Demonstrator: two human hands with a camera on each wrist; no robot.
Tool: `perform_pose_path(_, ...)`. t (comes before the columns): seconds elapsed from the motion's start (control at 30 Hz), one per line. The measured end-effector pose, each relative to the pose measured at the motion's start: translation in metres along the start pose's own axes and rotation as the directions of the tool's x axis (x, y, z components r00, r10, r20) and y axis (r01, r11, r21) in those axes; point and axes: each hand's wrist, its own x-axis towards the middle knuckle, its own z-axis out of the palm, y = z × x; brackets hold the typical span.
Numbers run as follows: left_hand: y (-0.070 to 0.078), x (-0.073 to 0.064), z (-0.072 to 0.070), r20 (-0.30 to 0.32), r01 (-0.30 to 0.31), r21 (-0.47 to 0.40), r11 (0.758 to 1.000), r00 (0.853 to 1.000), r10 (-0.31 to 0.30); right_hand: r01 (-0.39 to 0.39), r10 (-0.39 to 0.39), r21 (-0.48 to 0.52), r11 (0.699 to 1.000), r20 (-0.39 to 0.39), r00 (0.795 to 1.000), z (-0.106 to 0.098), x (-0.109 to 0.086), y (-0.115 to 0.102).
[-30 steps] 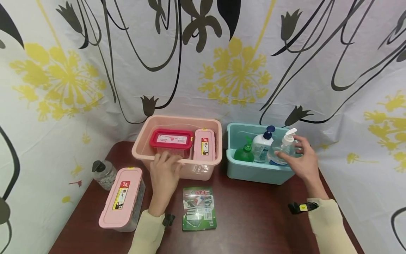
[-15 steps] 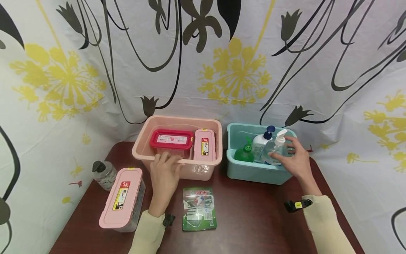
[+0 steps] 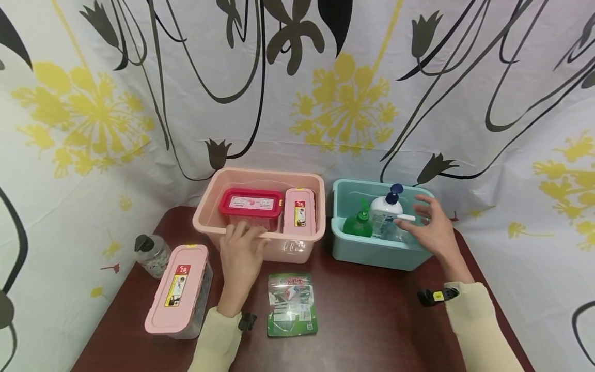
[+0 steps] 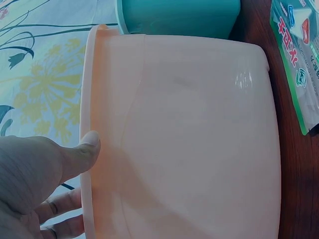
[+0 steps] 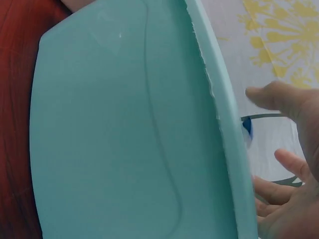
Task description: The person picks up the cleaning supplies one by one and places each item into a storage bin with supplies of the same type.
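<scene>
In the head view my left hand [image 3: 241, 258] holds the front rim of a pink bin [image 3: 260, 248]; the left wrist view shows its thumb outside the rim and fingers behind it. Inside are a red-lidded box [image 3: 251, 203] and a small pink-lidded box [image 3: 299, 213]. My right hand [image 3: 434, 230] hovers over the right end of a blue bin [image 3: 376, 254], fingers spread and apart from its contents. Low in that bin is a clear bottle with a white pump [image 3: 405, 217], mostly hidden. Beside it stand a white bottle with a dark blue pump [image 3: 385, 212] and a green pump bottle [image 3: 358, 225].
A long pink-lidded container [image 3: 178, 289] and a clear bottle with a black cap [image 3: 153, 254] stand at the left on the brown table [image 3: 367, 315]. A green and clear pouch [image 3: 292, 305] lies before the pink bin. Patterned cloth [image 3: 353, 119] hangs behind.
My right hand shifted left with the clear bottle, then let it go. The bottle's white pump now sits lower in the blue bin. The left hand stayed on the pink rim.
</scene>
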Motion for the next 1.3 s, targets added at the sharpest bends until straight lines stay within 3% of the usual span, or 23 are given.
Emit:
perform_pose_path(0.23,0.000,0.001,0.001,-0.009,-0.013,-0.004,1.000,1.000,0.013,0.014,-0.013,-0.059,0.998,0.008,1.000,-0.008,-0.002,-0.004)
perform_pose_path(0.47,0.001,0.003,0.001,-0.005,-0.009,0.007,1.000,1.000,0.009,0.139,-0.136,-0.134,0.981,0.027,0.990,-0.006,-0.009,-0.009)
perform_pose_path(0.67,0.002,0.004,0.001,0.007,-0.001,0.009,1.000,1.000,0.001,0.196,-0.198,-0.166,0.967,0.006,0.980,0.001,-0.014,-0.010)
perform_pose_path(0.9,0.000,0.003,0.000,-0.024,-0.028,0.004,1.000,0.999,0.028,0.319,-0.325,-0.150,0.936,-0.014,0.946,0.015,-0.018,-0.012)
perform_pose_path(1.2,-0.002,0.001,0.002,-0.046,-0.037,-0.008,0.999,0.998,0.036,0.370,-0.377,-0.148,0.917,-0.021,0.926,0.028,-0.026,-0.012)
perform_pose_path(1.3,-0.002,0.000,0.001,-0.040,-0.025,-0.012,1.000,0.999,0.025,0.404,-0.412,-0.161,0.901,-0.020,0.911,0.031,-0.028,-0.012)
